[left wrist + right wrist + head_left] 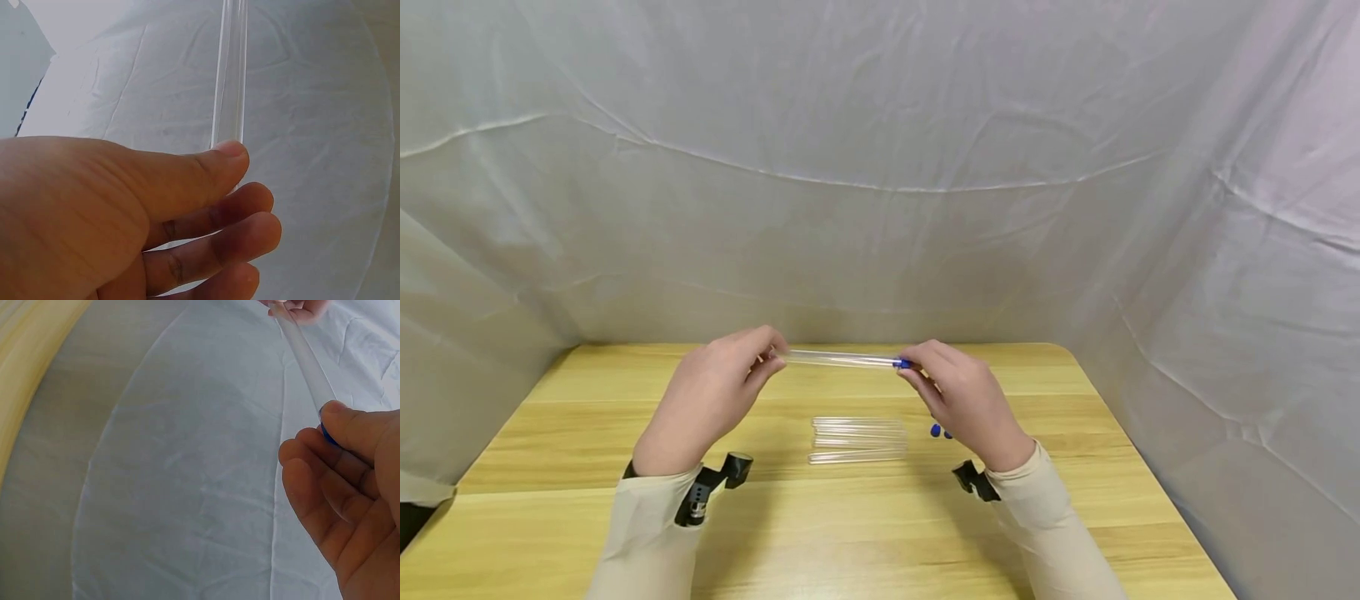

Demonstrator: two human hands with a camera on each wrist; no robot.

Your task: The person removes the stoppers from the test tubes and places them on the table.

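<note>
i have a clear tube [841, 359] held level above the wooden surface [580, 433], one end in each hand. my left hand [707, 396] pinches the bare end between thumb and the curled fingers [250, 200]; the left wrist view shows the thumb pressed against the glass with the other fingers tucked under it. my right hand [966, 396] pinches the other end, where a blue cap [901, 363] sits at the mouth of the tube, thumb and forefinger closed around it. as i judge it, the step in hand is the capping itself: the cap is at the mouth, though i cannot tell whether it is fully seated, since my fingers hide most of it. below, between my wrists, more clear tubes [857, 438] lie side by side on the surface, and a few loose blue caps [940, 431] sit just beside them, partly hidden under my right hand. what the next move calls for, i think, is a straight push along the tube's axis with the left hand bracing firmly, no bending force on the glass, and then a gentle lay-down apart from the uncapped ones.
</note>
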